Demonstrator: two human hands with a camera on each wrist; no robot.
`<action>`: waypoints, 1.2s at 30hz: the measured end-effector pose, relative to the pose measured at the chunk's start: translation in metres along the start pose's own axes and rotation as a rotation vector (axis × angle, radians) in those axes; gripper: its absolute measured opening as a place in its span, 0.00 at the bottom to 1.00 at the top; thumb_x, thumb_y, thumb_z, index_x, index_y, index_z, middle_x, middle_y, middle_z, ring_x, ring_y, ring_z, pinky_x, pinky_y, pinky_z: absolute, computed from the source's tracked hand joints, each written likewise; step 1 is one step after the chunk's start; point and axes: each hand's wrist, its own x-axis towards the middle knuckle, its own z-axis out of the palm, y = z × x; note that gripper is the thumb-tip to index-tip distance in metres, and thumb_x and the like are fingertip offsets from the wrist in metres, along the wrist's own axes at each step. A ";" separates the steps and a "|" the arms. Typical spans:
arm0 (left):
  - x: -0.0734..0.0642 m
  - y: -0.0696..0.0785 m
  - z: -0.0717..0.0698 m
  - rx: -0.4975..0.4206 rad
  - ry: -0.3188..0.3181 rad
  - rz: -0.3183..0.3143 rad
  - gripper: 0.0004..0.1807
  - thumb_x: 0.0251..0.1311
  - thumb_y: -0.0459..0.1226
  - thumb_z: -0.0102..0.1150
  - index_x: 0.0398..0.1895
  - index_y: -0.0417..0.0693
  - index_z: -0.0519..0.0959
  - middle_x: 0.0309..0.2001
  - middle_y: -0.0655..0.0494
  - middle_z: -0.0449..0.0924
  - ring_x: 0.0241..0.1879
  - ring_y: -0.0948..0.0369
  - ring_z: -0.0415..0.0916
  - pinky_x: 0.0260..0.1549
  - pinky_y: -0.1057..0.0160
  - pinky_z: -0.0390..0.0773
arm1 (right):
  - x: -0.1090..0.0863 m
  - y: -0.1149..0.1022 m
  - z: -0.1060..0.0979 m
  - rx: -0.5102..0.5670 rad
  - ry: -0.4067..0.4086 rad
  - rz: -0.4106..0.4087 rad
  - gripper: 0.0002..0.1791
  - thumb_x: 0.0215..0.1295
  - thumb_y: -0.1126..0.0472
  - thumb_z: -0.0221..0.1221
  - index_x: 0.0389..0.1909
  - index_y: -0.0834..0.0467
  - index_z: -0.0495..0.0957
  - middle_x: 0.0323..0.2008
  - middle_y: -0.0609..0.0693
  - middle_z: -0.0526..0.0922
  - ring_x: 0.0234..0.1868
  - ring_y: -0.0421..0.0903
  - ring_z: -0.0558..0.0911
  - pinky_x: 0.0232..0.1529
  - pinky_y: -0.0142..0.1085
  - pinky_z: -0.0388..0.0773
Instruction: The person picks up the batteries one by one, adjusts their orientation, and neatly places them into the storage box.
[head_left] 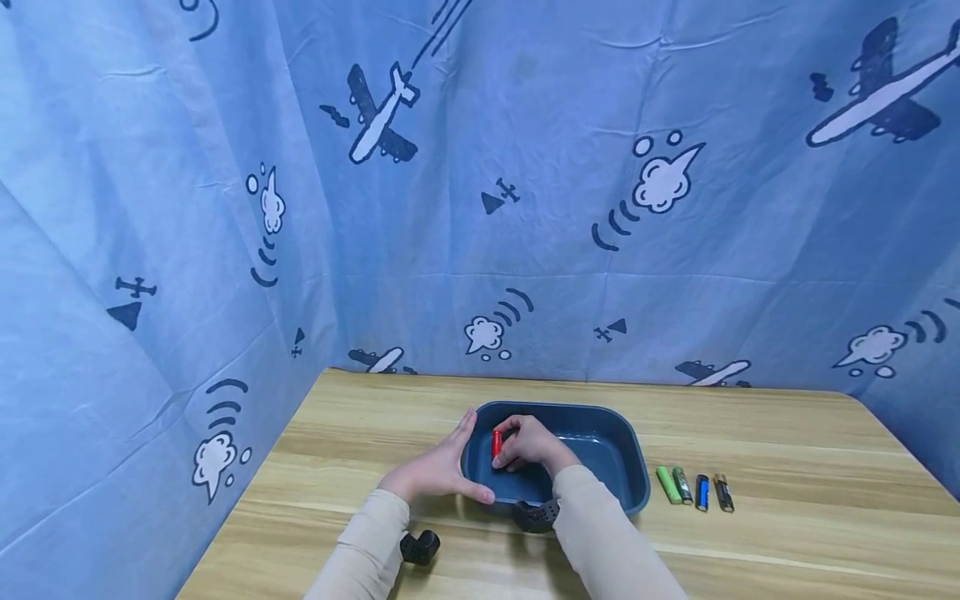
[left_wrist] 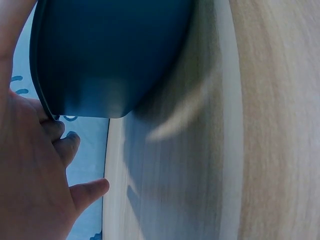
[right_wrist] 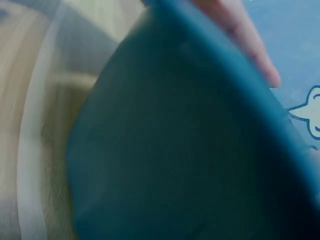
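One red battery (head_left: pixel 497 444) was pinched between the fingers and thumb of the right hand (head_left: pixel 528 442) inside a dark blue container (head_left: pixel 609 457); whether it touched the floor there could not be told. The left hand (head_left: pixel 441 467) was spread wide about the container's left end. Only the head view showed the battery: in the blurred right wrist view, the container's outer wall blocked sight of it. The left wrist view caught the left fingers at the rim. Four more batteries (head_left: pixel 702 493), light green, dark green, blue and black, lay on the wooden table (head_left: pixel 810 533) just right of the container. A black wrist device (head_left: pixel 535 516) hid part of the near rim, before a blue airplane-print curtain (head_left: pixel 555 242).
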 end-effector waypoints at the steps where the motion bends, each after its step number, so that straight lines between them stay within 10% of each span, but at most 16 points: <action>1: 0.000 0.000 0.000 -0.004 -0.001 0.000 0.66 0.42 0.55 0.70 0.73 0.50 0.32 0.73 0.54 0.28 0.70 0.55 0.36 0.65 0.51 0.50 | 0.000 0.000 0.001 -0.006 0.000 0.002 0.29 0.43 0.72 0.70 0.49 0.68 0.71 0.21 0.53 0.80 0.21 0.45 0.80 0.28 0.39 0.81; 16: -0.002 0.000 0.000 -0.008 -0.009 -0.007 0.66 0.42 0.55 0.70 0.73 0.50 0.32 0.73 0.54 0.28 0.70 0.54 0.37 0.64 0.49 0.51 | -0.003 -0.005 0.007 -0.081 0.034 0.080 0.28 0.42 0.67 0.72 0.49 0.63 0.77 0.35 0.54 0.78 0.26 0.47 0.79 0.32 0.39 0.81; 36: -0.001 -0.001 -0.001 -0.003 0.000 0.015 0.66 0.42 0.55 0.70 0.73 0.48 0.32 0.74 0.51 0.29 0.70 0.53 0.38 0.64 0.50 0.51 | 0.000 -0.004 0.017 -0.223 0.074 0.030 0.28 0.38 0.65 0.75 0.44 0.61 0.76 0.29 0.53 0.77 0.25 0.48 0.77 0.31 0.41 0.80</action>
